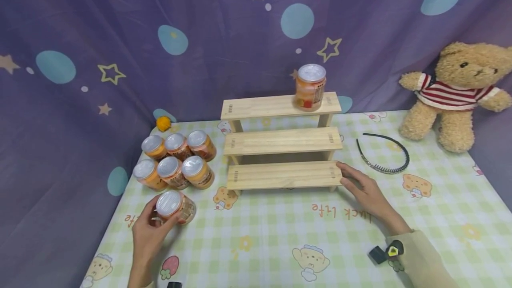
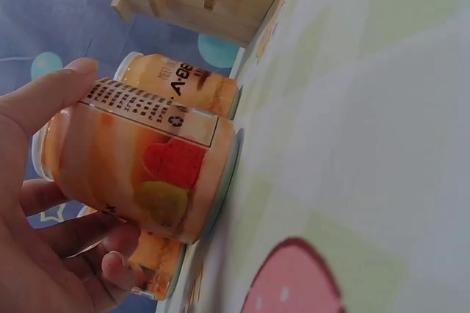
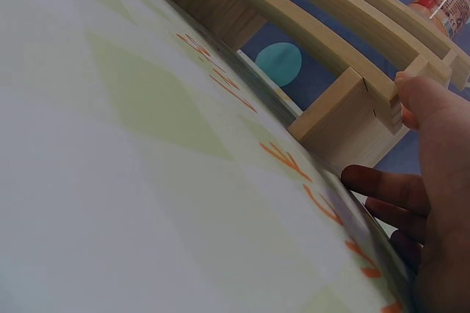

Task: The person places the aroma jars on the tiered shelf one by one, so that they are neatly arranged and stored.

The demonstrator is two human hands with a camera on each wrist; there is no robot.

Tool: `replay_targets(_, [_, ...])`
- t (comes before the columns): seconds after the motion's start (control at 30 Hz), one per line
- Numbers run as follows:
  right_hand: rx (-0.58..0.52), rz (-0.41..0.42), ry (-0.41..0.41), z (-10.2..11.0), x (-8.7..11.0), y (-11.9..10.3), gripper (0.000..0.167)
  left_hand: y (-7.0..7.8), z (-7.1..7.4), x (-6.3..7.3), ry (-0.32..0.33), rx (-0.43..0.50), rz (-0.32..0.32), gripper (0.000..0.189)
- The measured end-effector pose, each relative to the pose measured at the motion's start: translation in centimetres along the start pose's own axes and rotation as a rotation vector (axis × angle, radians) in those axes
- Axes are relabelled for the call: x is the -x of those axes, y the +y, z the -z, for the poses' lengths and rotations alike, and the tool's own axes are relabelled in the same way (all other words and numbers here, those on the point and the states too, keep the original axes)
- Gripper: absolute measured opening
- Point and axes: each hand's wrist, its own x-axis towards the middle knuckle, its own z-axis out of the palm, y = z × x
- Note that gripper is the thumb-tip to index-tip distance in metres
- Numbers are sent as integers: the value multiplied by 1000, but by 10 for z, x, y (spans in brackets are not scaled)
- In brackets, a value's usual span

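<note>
My left hand point(image 1: 150, 230) grips a can point(image 1: 186, 211) with a silver lid and an orange fruit label, at the front of a group of similar cans point(image 1: 169, 170). In the left wrist view the thumb lies along one side of this can point(image 2: 139, 162) and the fingers are on the other, its base close over the tablecloth. A three-step wooden shelf point(image 1: 280, 176) stands in the middle. The right hand point(image 1: 366, 192) touches the right end of its lowest step, the thumb at the corner in the right wrist view. One can point(image 1: 310, 90) stands on the top step, toward the right.
To the right of the shelf lies a black headband point(image 1: 404, 154). A teddy bear point(image 1: 456, 97) in a striped shirt leans at the back right. Behind the can group sits a small yellow-orange ball point(image 1: 163, 123). A purple curtain point(image 1: 224, 34) hangs behind the checked tablecloth point(image 1: 272, 252).
</note>
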Motion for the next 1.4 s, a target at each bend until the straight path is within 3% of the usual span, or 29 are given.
replay_targets(0.13, [5,-4,0,0,0,-1,50,-2,-4,0,44,40,-56,62])
replay_targets(0.27, [7,-3,-2,0,0,-1,50,-2,-6,1,68,62,-69,60])
replay_targets(0.77, [7,1,2,0,-1,2,50,4,-6,0,117,134,-2,58])
replay_targets(1.0, [16,6,1,-1,-1,2,50,13,-2,-1,120,162,36,58])
replay_targets(1.4, [28,-4,-7,0,-1,1,50,42,-5,1,71,218,-42,57])
